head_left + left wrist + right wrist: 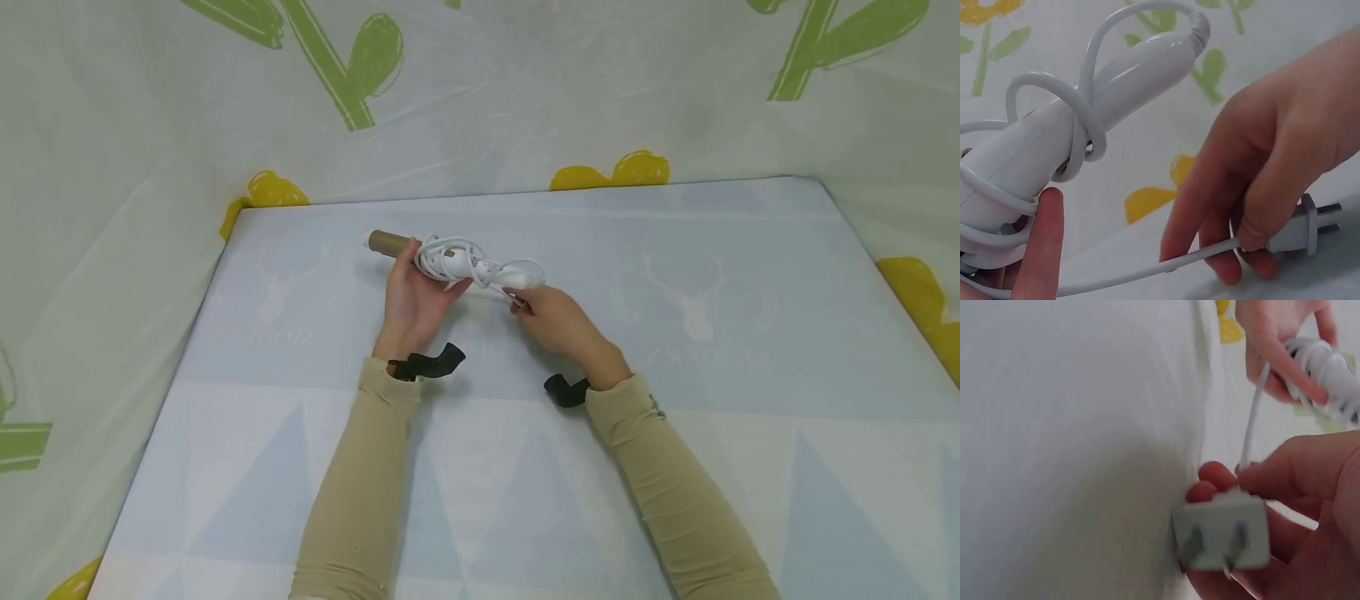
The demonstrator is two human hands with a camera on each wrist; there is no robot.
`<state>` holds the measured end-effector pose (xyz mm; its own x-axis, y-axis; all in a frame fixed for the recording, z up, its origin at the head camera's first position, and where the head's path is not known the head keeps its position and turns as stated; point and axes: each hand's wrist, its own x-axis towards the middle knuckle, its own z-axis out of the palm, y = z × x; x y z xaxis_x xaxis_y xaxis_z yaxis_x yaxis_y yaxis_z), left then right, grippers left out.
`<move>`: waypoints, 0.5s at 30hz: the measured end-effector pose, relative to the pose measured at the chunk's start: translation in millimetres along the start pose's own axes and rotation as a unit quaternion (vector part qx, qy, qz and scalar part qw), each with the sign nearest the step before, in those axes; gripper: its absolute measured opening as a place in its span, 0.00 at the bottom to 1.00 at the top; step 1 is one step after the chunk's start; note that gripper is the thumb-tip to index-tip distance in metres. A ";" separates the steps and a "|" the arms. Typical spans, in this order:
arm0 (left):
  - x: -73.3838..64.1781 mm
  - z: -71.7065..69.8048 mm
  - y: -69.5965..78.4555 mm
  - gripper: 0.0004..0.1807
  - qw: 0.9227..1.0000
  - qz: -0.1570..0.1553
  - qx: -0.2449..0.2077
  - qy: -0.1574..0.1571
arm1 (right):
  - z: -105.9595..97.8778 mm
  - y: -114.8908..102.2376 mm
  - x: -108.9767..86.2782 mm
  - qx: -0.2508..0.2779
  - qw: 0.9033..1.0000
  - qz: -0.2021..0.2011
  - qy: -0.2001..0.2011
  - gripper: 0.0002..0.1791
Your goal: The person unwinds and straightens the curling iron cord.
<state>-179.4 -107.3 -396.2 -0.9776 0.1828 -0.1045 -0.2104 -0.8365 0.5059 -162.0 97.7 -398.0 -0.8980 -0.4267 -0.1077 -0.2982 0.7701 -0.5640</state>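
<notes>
A curling iron [388,243] with a brown barrel and white handle is held up over the table, its barrel pointing to the far left. Its white power cord [1054,89] is looped several times around the handle [1141,72]. My left hand [416,304] grips the iron and the coils from below, near the middle. At the handle end, my right hand [558,321] pinches the cord between thumb and fingers, right behind the two-pin plug [1222,534]. A length of cord [1147,270] runs between the two hands.
The table [712,492] wears a pale cloth with blue triangles and faint deer heads. Behind it hangs a light curtain [480,100] printed with green leaves and yellow flowers. Black wrist mounts [431,364] stick out at both cuffs.
</notes>
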 end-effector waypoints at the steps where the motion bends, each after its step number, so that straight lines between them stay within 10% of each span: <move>1: -0.2 1.3 -0.7 0.17 1.000 -0.001 -0.006 0.003 | 0.0 -2.5 -0.4 -0.001 1.000 0.004 0.000 0.18; 15: -7.5 -0.1 16.5 0.23 0.989 0.008 0.139 0.043 | -22.6 -50.1 -22.0 0.016 0.999 -0.015 -0.033 0.20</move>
<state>-175.6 -122.6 -387.1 -0.9800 0.1169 -0.1614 -0.1980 -0.6615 0.7233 -134.6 79.2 -348.9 -0.8657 -0.4796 -0.1433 -0.3123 0.7414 -0.5940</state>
